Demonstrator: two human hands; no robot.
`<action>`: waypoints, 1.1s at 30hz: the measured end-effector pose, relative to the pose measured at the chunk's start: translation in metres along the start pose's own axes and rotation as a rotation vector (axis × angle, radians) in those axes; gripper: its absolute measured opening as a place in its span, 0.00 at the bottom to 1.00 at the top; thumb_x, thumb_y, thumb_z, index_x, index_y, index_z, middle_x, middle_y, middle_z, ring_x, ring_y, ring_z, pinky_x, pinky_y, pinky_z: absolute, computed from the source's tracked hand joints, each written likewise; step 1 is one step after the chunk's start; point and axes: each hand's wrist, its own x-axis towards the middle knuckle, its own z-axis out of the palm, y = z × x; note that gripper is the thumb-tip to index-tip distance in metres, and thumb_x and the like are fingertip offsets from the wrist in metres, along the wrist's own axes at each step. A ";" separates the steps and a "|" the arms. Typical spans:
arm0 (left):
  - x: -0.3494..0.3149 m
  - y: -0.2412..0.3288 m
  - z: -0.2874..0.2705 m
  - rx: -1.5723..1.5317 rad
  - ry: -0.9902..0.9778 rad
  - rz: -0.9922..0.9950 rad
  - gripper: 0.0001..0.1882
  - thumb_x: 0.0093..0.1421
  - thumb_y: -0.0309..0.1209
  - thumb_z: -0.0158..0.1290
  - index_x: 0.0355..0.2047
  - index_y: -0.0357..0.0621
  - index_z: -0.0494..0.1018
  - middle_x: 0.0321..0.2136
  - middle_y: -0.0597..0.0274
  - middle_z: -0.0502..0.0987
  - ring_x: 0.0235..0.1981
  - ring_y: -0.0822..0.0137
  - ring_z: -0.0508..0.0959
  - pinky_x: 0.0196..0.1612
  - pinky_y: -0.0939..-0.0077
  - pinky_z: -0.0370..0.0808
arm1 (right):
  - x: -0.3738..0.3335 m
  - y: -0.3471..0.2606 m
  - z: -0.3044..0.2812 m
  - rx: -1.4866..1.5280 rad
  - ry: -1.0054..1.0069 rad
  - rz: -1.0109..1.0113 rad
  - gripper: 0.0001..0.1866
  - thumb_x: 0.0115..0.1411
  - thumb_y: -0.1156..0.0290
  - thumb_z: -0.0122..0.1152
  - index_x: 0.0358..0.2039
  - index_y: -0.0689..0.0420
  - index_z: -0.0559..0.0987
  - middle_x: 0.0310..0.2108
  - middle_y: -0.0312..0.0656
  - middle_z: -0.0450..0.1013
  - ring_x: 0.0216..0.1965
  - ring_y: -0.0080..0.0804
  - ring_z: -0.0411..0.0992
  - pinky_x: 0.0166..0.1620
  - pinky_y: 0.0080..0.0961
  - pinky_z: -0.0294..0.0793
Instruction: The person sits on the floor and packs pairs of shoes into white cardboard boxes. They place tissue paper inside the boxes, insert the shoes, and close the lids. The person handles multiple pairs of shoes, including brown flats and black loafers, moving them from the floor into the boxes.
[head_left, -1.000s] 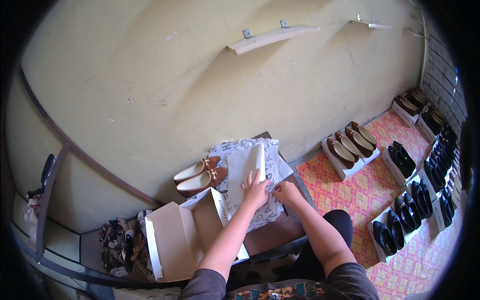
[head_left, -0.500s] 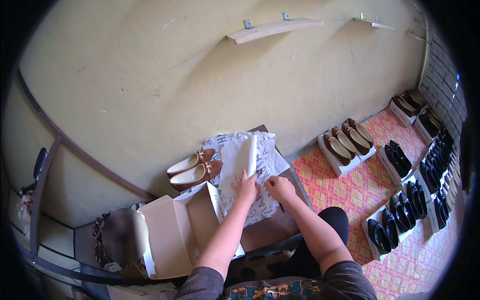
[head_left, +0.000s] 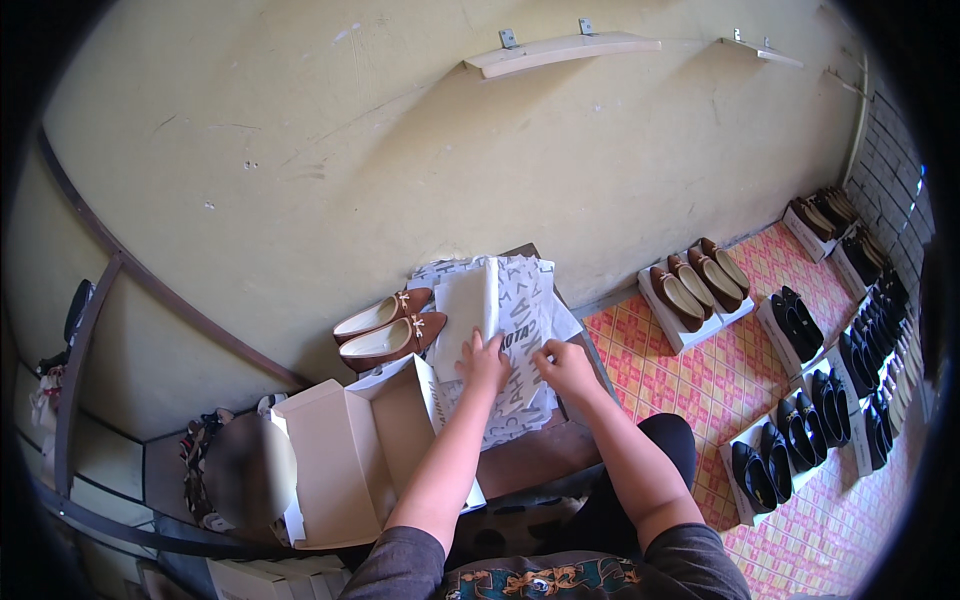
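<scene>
A stack of white wrapping paper sheets with grey print (head_left: pixel 520 390) lies on a dark table in front of me. On top, a plain sheet has a raised, rolled fold (head_left: pixel 491 300) along its right side. My left hand (head_left: pixel 483 362) rests on this paper at the fold's near end, fingers spread. Just to the right, my right hand (head_left: pixel 565 370) is over the printed sheets with its fingers curled together; what they pinch, if anything, is hidden. Left of the paper sits a pair of brown flat shoes with bows (head_left: pixel 392 328). Nearer me is an open shoebox (head_left: pixel 345 450).
Several shoeboxes with brown flats (head_left: pixel 695 285) and black shoes (head_left: pixel 800 430) on top stand on the red patterned floor (head_left: pixel 640 375) to the right. A round pale object (head_left: pixel 280 470), partly blurred, is at the left. Wall shelves (head_left: pixel 560 55) hang above.
My left hand has shifted slightly left and down along the fold. The rolled fold leans a little further left. My right hand stays curled beside it, and the view has shifted slightly.
</scene>
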 end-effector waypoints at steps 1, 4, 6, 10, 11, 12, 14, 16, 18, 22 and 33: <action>-0.002 0.002 -0.003 -0.011 0.002 0.001 0.22 0.53 0.34 0.44 0.51 0.62 0.69 0.61 0.51 0.53 0.59 0.47 0.56 0.52 0.39 0.57 | 0.000 -0.001 -0.003 0.039 0.009 -0.012 0.13 0.51 0.63 0.56 0.26 0.62 0.77 0.20 0.50 0.73 0.25 0.41 0.73 0.31 0.33 0.71; -0.004 0.006 -0.006 -0.052 0.009 0.001 0.22 0.53 0.33 0.43 0.50 0.59 0.69 0.60 0.49 0.54 0.59 0.48 0.56 0.53 0.40 0.57 | 0.000 0.000 -0.013 0.150 0.035 -0.037 0.12 0.52 0.67 0.56 0.24 0.66 0.75 0.16 0.45 0.70 0.20 0.26 0.69 0.27 0.25 0.68; -0.005 0.006 -0.005 -0.079 0.010 0.020 0.22 0.53 0.34 0.43 0.51 0.59 0.68 0.60 0.49 0.54 0.59 0.47 0.56 0.52 0.39 0.57 | 0.002 0.002 -0.017 0.217 0.051 -0.041 0.12 0.53 0.68 0.56 0.24 0.66 0.74 0.17 0.42 0.69 0.21 0.21 0.66 0.27 0.23 0.67; -0.007 0.004 0.000 -0.114 -0.020 0.073 0.22 0.54 0.34 0.44 0.51 0.59 0.68 0.60 0.49 0.53 0.59 0.43 0.54 0.52 0.36 0.56 | 0.018 0.021 -0.027 0.498 0.137 -0.015 0.10 0.55 0.70 0.54 0.21 0.64 0.72 0.17 0.32 0.67 0.22 0.17 0.62 0.26 0.19 0.62; -0.008 0.004 0.000 -0.117 -0.031 0.075 0.22 0.54 0.34 0.44 0.51 0.59 0.68 0.60 0.49 0.54 0.59 0.43 0.55 0.52 0.36 0.56 | 0.020 0.021 -0.036 0.504 0.161 -0.004 0.10 0.55 0.71 0.53 0.19 0.60 0.71 0.17 0.28 0.63 0.21 0.15 0.59 0.25 0.17 0.58; -0.008 0.005 0.001 -0.124 -0.044 0.067 0.22 0.54 0.33 0.44 0.51 0.59 0.68 0.60 0.49 0.53 0.59 0.44 0.55 0.52 0.36 0.56 | 0.020 0.022 -0.045 0.578 0.167 0.024 0.10 0.55 0.71 0.53 0.19 0.59 0.70 0.17 0.28 0.63 0.20 0.15 0.59 0.25 0.17 0.58; -0.008 0.005 0.002 -0.136 -0.067 0.050 0.23 0.54 0.33 0.44 0.52 0.59 0.67 0.61 0.49 0.53 0.59 0.44 0.54 0.53 0.37 0.56 | 0.019 0.014 -0.064 0.729 0.178 0.077 0.10 0.55 0.71 0.52 0.18 0.58 0.70 0.17 0.27 0.62 0.20 0.15 0.58 0.25 0.16 0.56; -0.007 0.006 0.004 -0.176 -0.082 0.042 0.23 0.53 0.32 0.44 0.52 0.60 0.67 0.61 0.50 0.51 0.60 0.46 0.53 0.53 0.38 0.56 | 0.023 0.026 -0.076 0.873 0.192 0.070 0.08 0.55 0.71 0.52 0.20 0.58 0.72 0.18 0.29 0.66 0.21 0.17 0.62 0.27 0.16 0.61; -0.005 0.004 0.008 -0.215 -0.095 0.045 0.24 0.53 0.32 0.44 0.53 0.61 0.66 0.61 0.50 0.51 0.61 0.47 0.52 0.54 0.39 0.56 | 0.024 0.025 -0.085 1.055 0.287 0.051 0.07 0.55 0.71 0.52 0.21 0.58 0.72 0.20 0.31 0.67 0.22 0.18 0.64 0.28 0.17 0.63; -0.003 0.003 0.015 -0.263 -0.109 0.022 0.23 0.53 0.33 0.43 0.52 0.62 0.67 0.61 0.51 0.51 0.61 0.49 0.51 0.55 0.41 0.55 | 0.027 0.030 -0.107 1.232 0.458 -0.016 0.06 0.52 0.71 0.51 0.21 0.58 0.71 0.23 0.33 0.67 0.26 0.22 0.66 0.28 0.20 0.66; -0.004 0.010 -0.003 -0.356 -0.028 0.095 0.18 0.54 0.34 0.42 0.45 0.60 0.72 0.59 0.49 0.55 0.60 0.48 0.54 0.56 0.43 0.53 | 0.002 -0.004 -0.142 1.551 0.491 -0.185 0.06 0.51 0.66 0.50 0.24 0.54 0.67 0.27 0.40 0.69 0.30 0.32 0.68 0.35 0.29 0.71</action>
